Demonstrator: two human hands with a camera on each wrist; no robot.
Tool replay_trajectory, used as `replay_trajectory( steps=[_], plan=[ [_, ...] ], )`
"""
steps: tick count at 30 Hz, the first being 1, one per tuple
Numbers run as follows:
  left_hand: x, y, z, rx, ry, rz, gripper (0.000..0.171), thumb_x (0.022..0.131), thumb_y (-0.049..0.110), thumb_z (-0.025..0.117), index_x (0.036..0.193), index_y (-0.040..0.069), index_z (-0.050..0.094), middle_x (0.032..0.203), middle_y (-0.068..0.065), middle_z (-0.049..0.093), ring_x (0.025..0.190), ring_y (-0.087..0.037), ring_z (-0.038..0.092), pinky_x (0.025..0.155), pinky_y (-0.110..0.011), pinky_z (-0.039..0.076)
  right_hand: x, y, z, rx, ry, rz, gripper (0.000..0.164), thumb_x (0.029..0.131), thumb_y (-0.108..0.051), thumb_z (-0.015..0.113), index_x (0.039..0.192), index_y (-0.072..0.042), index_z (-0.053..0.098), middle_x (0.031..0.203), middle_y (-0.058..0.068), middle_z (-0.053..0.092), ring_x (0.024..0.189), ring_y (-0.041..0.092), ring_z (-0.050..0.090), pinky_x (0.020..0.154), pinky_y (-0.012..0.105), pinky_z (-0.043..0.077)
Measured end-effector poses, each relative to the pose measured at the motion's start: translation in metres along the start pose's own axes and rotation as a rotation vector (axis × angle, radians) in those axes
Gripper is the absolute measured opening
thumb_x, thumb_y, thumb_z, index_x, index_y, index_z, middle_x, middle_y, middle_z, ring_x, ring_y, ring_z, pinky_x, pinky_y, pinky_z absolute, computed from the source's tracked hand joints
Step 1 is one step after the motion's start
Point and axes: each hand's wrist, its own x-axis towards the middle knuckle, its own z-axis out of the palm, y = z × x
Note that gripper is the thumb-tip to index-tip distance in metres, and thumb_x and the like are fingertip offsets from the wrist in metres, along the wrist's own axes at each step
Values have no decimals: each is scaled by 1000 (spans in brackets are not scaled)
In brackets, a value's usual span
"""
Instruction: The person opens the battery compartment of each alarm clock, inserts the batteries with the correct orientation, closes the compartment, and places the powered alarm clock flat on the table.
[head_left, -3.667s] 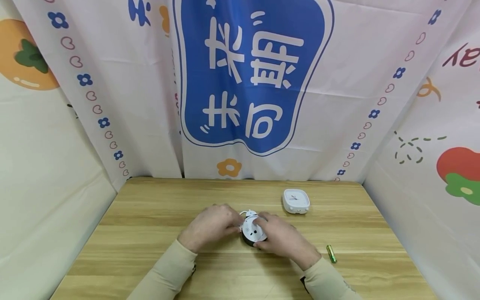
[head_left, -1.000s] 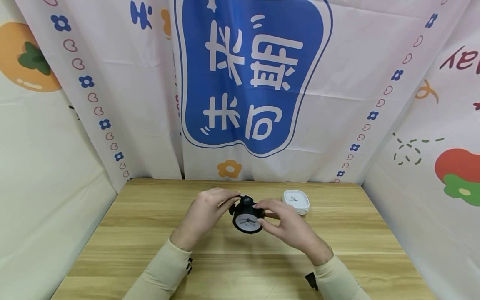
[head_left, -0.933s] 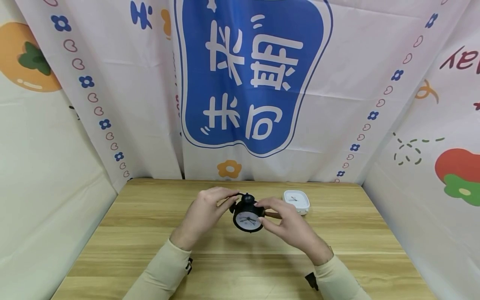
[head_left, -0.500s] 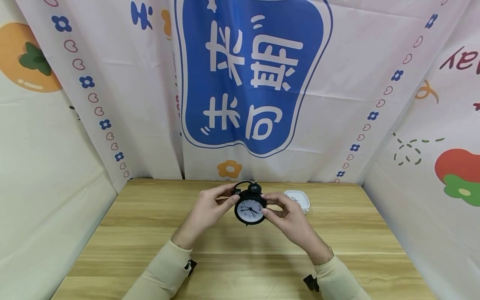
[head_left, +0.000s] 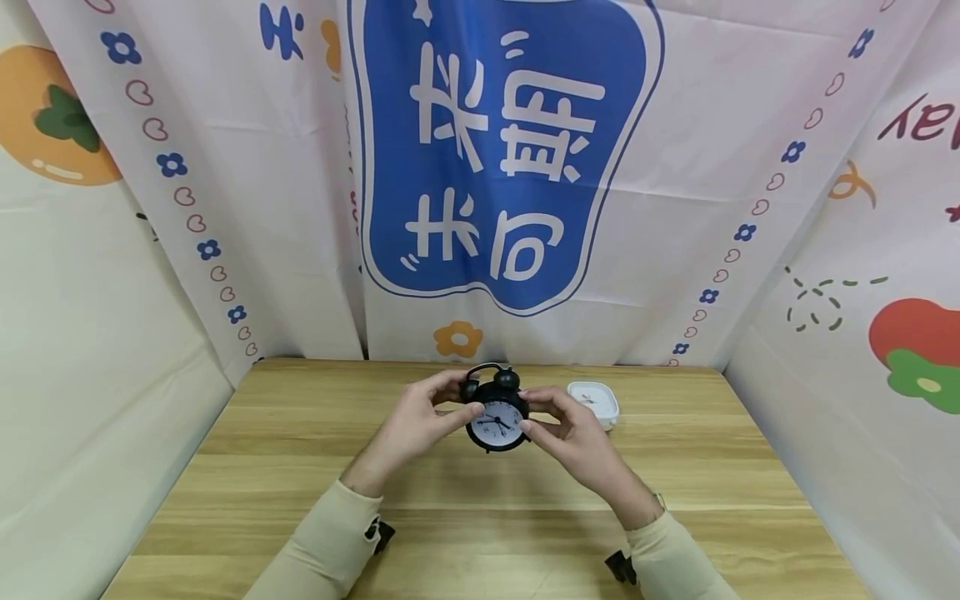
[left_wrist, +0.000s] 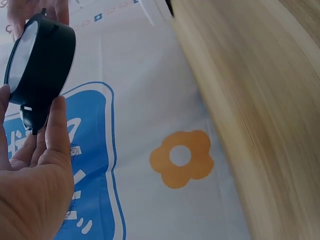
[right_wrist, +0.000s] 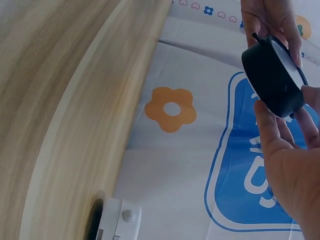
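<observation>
Both hands hold a small black twin-bell alarm clock [head_left: 497, 423], raised above the wooden table, its white dial turned to the head camera. My left hand [head_left: 415, 425] grips its left side, thumb at the dial's edge and fingers behind by the bell. On the other side my right hand [head_left: 581, 437] pinches the rim between thumb and fingers. The left wrist view shows the black casing [left_wrist: 47, 60] side-on, with fingertips against it. In the right wrist view, the casing [right_wrist: 272, 75] sits between the two hands.
A white square clock [head_left: 600, 408] lies on the table [head_left: 315, 467] behind my right hand, partly covered by it. White printed curtains [head_left: 300, 250] stand along the table's back and sides.
The black clock, earlier held low with its back up, has been lifted and turned dial-forward and upright. My left fingers have shifted around its side. A green battery seen at right is out of sight.
</observation>
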Motion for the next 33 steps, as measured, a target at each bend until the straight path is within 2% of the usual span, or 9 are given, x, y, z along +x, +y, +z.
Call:
replay_trajectory(
  steps=[2, 6, 9, 14, 18, 24, 29, 33],
  plan=[
    [1, -1, -1, 6, -3, -3, 52, 106, 30, 92, 155, 21, 76, 132, -6, 85, 135, -32, 81, 110, -53, 69, 1, 1, -1, -17, -10, 9, 36, 111, 4, 76, 146, 5, 68, 158, 33, 66, 138, 7, 74, 107, 24, 70],
    [2, -2, -3, 36, -2, 2, 52, 107, 31, 91, 155, 19, 76, 131, -7, 85, 135, -34, 80, 107, -51, 71, 1, 2, -2, -99, -29, 33, 40, 113, -4, 77, 152, -1, 69, 159, 26, 69, 146, 35, 74, 112, 33, 70],
    [4, -6, -6, 68, -2, 11, 53, 107, 31, 90, 156, 15, 75, 131, -10, 86, 132, -35, 81, 105, -51, 71, 2, 3, -4, -224, -57, 37, 43, 115, -11, 77, 157, -7, 69, 161, 20, 71, 149, 43, 71, 118, 44, 69],
    [12, -16, -17, 122, -10, -7, 59, 108, 31, 89, 159, 7, 72, 134, -14, 85, 132, -36, 81, 111, -55, 70, 2, 4, -4, -517, -111, -1, 49, 117, -21, 76, 163, -9, 66, 168, 12, 69, 155, 37, 68, 124, 54, 65],
    [20, -26, -27, 185, -22, -37, 61, 109, 37, 88, 157, 4, 72, 132, -15, 85, 129, -35, 82, 107, -52, 71, 2, 3, -3, -696, -136, -72, 49, 115, -22, 79, 161, -9, 68, 166, 12, 71, 155, 34, 69, 128, 56, 62],
    [34, -39, -40, 274, -60, -81, 59, 110, 39, 86, 153, 2, 74, 130, -15, 84, 121, -31, 80, 105, -49, 71, 3, 4, -2, -820, -171, -141, 47, 112, -20, 82, 157, -8, 71, 161, 13, 74, 150, 34, 73, 127, 55, 62],
    [43, -50, -50, 320, -92, -125, 59, 110, 42, 85, 153, 2, 75, 130, -14, 82, 118, -28, 77, 102, -46, 69, 3, 7, -3, -890, -216, -166, 47, 112, -21, 83, 155, -9, 72, 159, 13, 75, 146, 33, 75, 123, 53, 66],
    [50, -58, -58, 379, -141, -131, 63, 112, 44, 82, 155, 0, 73, 129, -15, 80, 116, -27, 75, 97, -43, 67, 2, 10, -4, -915, -238, -163, 47, 112, -22, 84, 155, -11, 72, 159, 11, 75, 144, 31, 76, 119, 50, 68]
  ],
)
